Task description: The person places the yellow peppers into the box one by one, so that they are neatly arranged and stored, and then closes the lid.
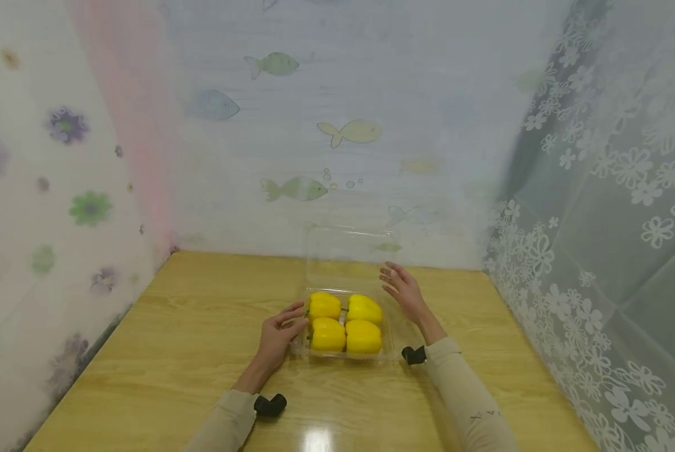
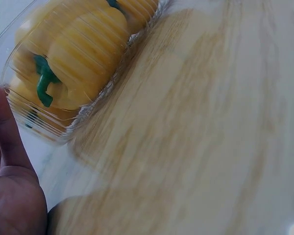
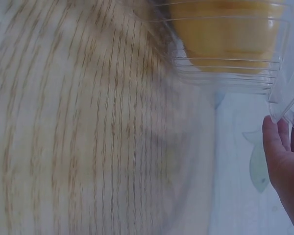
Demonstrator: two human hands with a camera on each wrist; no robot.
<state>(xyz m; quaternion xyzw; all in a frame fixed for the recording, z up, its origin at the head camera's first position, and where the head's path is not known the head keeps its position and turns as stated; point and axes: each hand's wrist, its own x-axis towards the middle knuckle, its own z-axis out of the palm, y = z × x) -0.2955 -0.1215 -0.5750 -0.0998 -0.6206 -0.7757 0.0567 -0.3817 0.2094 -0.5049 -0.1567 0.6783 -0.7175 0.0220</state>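
Several yellow bell peppers (image 1: pixel 363 338) sit in two rows in a clear plastic clamshell box (image 1: pixel 391 350), its lid (image 1: pixel 349 257) standing upright at the back. Fingers of my left hand (image 1: pixel 277 339) lie extended against the box's left side. In the left wrist view, a bell pepper (image 2: pixel 90 54) with a green stem shows through the ribbed wall, beside my thumb side. My right hand (image 1: pixel 408 295) is at the back right, with fingers extended beside the lid. The right wrist view puts its fingertips (image 3: pixel 270 128) at the lid's lower corner; part of them shows through the plastic.
The box stands on a wood-grain table (image 1: pixel 202 339). Behind it hangs a curtain (image 1: pixel 247 138) with fish prints. Flowered hangings (image 1: pixel 49 201) border the left side, and a white-flowered sheet (image 1: pixel 614 251) borders the right. Each wrist carries a small black camera (image 1: pixel 270 405).
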